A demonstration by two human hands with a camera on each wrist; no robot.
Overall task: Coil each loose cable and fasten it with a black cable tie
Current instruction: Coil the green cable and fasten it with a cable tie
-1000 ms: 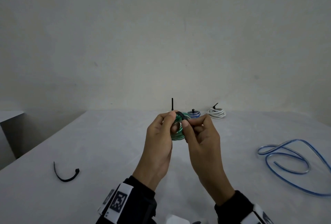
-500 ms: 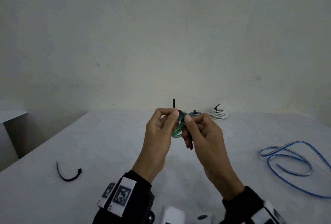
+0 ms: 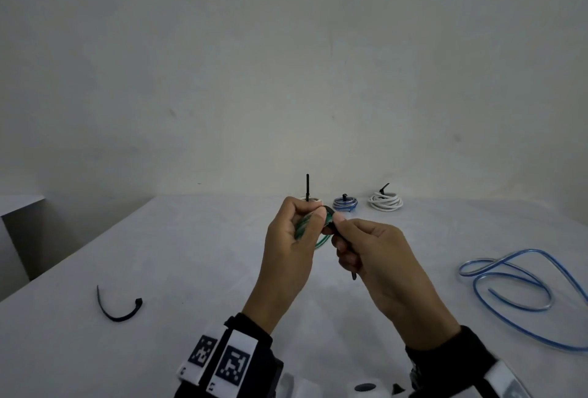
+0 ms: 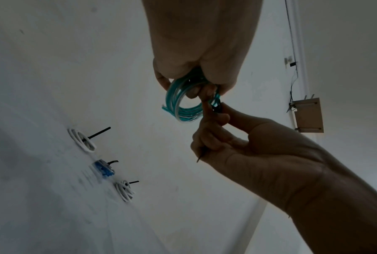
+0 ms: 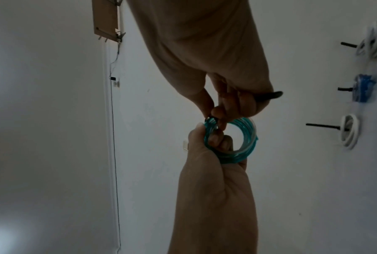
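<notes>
Left hand (image 3: pixel 291 232) gripping green cable coil (image 4: pixel 183 103) above counter (image 3: pixel 191 254) middle. Right hand (image 3: pixel 372 251) pinching black tie (image 3: pixel 331 219) looped round coil; tie mostly hidden by fingers, tail tip (image 4: pixel 199 158) poking out below.

You have a white table (image 3: pixel 191 254) filling the lower half of your head view, with a bare pale wall (image 3: pixel 286 63) behind it and a lower ledge (image 3: pixel 19 203) at 9 o'clock. In your right wrist view, a wooden box (image 5: pixel 106 18) hangs at 11 o'clock, with a thin wire (image 5: pixel 114 154) running down toward 7 o'clock.
</notes>
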